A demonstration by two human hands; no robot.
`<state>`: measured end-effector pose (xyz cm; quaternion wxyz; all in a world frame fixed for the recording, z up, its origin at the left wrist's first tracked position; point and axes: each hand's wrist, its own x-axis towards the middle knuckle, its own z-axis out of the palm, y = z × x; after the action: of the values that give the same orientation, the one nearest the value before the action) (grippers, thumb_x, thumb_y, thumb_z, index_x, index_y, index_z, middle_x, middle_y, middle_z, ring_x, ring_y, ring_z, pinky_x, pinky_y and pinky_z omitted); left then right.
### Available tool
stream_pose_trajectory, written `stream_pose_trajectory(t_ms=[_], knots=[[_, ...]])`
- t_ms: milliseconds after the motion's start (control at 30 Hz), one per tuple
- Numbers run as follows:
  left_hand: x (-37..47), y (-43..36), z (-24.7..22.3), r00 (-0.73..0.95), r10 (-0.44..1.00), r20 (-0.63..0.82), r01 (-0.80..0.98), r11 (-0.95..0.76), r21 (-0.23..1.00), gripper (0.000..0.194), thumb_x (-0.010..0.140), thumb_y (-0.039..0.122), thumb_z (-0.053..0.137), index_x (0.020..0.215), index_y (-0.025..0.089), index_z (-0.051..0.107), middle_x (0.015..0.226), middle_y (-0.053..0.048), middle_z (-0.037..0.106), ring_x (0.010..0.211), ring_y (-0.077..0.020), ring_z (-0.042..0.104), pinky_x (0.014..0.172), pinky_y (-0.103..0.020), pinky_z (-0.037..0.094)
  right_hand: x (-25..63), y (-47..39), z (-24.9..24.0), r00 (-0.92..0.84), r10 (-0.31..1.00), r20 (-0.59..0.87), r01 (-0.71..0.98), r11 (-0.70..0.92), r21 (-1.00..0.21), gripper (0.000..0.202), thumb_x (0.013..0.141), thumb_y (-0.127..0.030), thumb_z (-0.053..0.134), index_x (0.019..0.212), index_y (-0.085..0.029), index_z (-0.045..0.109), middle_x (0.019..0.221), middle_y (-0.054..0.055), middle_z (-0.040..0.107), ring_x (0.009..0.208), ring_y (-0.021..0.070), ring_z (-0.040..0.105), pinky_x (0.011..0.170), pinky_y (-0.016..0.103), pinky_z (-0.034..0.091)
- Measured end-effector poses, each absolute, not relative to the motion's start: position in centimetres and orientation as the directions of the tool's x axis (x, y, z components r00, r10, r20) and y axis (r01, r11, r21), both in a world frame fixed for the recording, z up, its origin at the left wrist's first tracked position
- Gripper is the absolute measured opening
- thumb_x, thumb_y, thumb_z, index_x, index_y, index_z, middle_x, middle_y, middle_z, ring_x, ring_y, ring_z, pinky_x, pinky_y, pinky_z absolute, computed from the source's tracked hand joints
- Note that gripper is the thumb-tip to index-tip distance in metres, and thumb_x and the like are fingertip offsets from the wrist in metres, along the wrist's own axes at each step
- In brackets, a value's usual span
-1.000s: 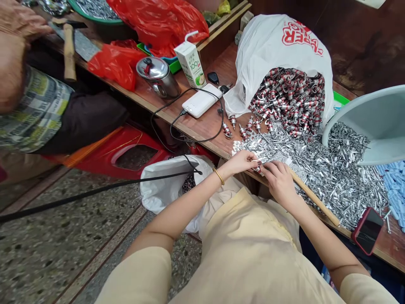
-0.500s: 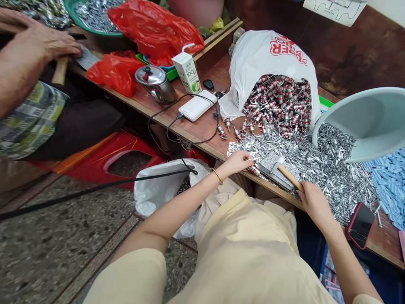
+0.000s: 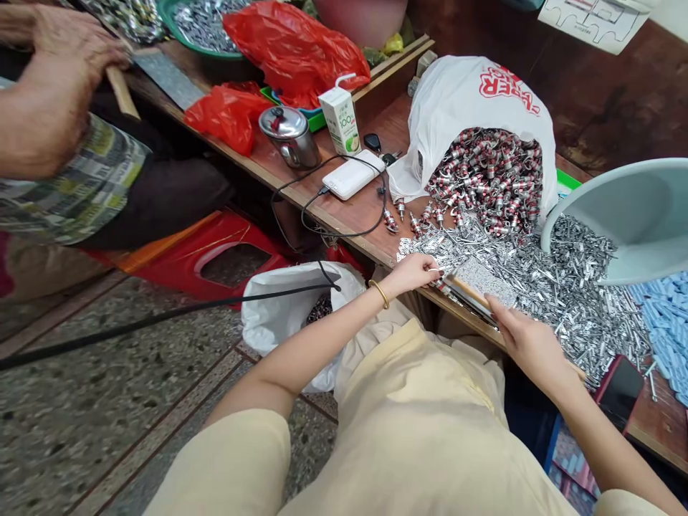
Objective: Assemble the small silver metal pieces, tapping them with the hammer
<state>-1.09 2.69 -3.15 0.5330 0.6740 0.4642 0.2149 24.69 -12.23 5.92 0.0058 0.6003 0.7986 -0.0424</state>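
Observation:
My right hand (image 3: pixel 529 344) is closed round the wooden handle of a hammer (image 3: pixel 471 291). The hammer's head end lies low at the left side of a flat, speckled metal block (image 3: pixel 491 282) by the bench edge. Just left of it, my left hand (image 3: pixel 413 274) pinches something small at the fingertips; I cannot make out what. Beyond both hands spreads a heap of small silver metal pieces (image 3: pixel 484 247). Red-and-silver ringed parts (image 3: pixel 489 179) spill from a white plastic bag (image 3: pixel 446 93), several of them loose on the bench.
A grey-blue tub (image 3: pixel 656 215) lies tipped at right, near light-blue pieces (image 3: pixel 666 322) and a phone (image 3: pixel 620 390). To the left are a power bank (image 3: pixel 353 174) with cable, a drink carton (image 3: pixel 340 118) and a metal mug (image 3: pixel 290 136). Another person's hands (image 3: pixel 75 50) hold a wooden-handled tool.
The hammer's head has come down and left toward my left hand, its handle now lying flatter. My left hand keeps its pinch. The whole view has shifted slightly.

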Motion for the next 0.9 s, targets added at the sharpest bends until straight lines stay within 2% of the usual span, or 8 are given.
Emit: stream_pose_trajectory(t_ms=[200, 333, 467, 600, 733, 900], knots=[[-1.0, 2.8, -3.3, 0.487, 0.850, -0.199, 0.368, 0.007, 0.930, 0.017, 0.074, 0.031, 0.061, 0.067, 0.016, 0.065, 0.055, 0.002, 0.061, 0.053, -0.0125, 0.057, 0.052, -0.022, 0.039, 23.9, -12.3, 5.9, -0.284, 0.957, -0.065, 0.958, 0.285, 0.017, 0.053, 0.103, -0.024, 0.037, 0.155, -0.030, 0.042, 0.085, 0.004, 0.070, 0.059, 0.0163, 0.064, 0.051, 0.025, 0.042], [-1.2, 2.9, -3.2, 0.500, 0.844, -0.196, 0.322, 0.029, 0.946, 0.017, 0.073, 0.029, 0.061, 0.065, 0.015, 0.063, 0.054, 0.002, 0.059, 0.053, -0.0122, 0.057, 0.053, -0.021, 0.040, 23.6, -12.3, 5.8, -0.253, 0.958, -0.138, 0.963, 0.263, 0.062, 0.052, 0.102, -0.023, 0.039, 0.154, -0.029, 0.044, 0.086, 0.004, 0.071, 0.056, 0.0166, 0.063, 0.049, 0.025, 0.040], [-1.7, 3.1, -3.2, 0.584, 0.787, -0.199, 0.246, 0.063, 0.967, 0.017, 0.075, 0.026, 0.056, 0.064, 0.015, 0.063, 0.057, 0.002, 0.062, 0.057, -0.0131, 0.061, 0.057, -0.022, 0.046, 23.8, -12.3, 5.9, -0.257, 0.960, -0.115, 0.966, 0.260, 0.012, 0.053, 0.102, -0.022, 0.038, 0.154, -0.031, 0.043, 0.087, 0.004, 0.071, 0.062, 0.0173, 0.066, 0.055, 0.025, 0.046], [-1.9, 3.1, -2.9, 0.573, 0.805, -0.149, 0.301, -0.038, 0.953, 0.017, 0.074, 0.022, 0.056, 0.061, 0.014, 0.065, 0.053, 0.002, 0.060, 0.054, -0.0126, 0.058, 0.058, -0.022, 0.044, 24.0, -12.5, 6.2, -0.262, 0.965, 0.003, 0.965, 0.262, -0.027, 0.053, 0.103, -0.023, 0.036, 0.155, -0.030, 0.041, 0.089, 0.004, 0.071, 0.065, 0.0164, 0.065, 0.059, 0.025, 0.047], [-1.6, 3.0, -2.4, 0.554, 0.819, -0.149, 0.360, -0.075, 0.930, 0.018, 0.073, 0.019, 0.056, 0.060, 0.015, 0.067, 0.051, 0.002, 0.060, 0.053, -0.0131, 0.057, 0.058, -0.023, 0.043, 23.7, -12.3, 6.0, -0.248, 0.968, -0.045, 0.968, 0.249, 0.017, 0.050, 0.103, -0.024, 0.038, 0.152, -0.028, 0.046, 0.082, 0.004, 0.068, 0.057, 0.0154, 0.061, 0.052, 0.025, 0.040], [-1.4, 3.1, -2.3, 0.546, 0.822, -0.161, 0.362, -0.058, 0.930, 0.017, 0.072, 0.022, 0.058, 0.061, 0.016, 0.068, 0.051, 0.003, 0.060, 0.054, -0.0135, 0.058, 0.058, -0.023, 0.043, 23.4, -12.2, 5.7, -0.253, 0.967, -0.013, 0.967, 0.253, -0.025, 0.051, 0.102, -0.025, 0.037, 0.152, -0.028, 0.046, 0.085, 0.006, 0.070, 0.059, 0.0163, 0.062, 0.052, 0.025, 0.040]])
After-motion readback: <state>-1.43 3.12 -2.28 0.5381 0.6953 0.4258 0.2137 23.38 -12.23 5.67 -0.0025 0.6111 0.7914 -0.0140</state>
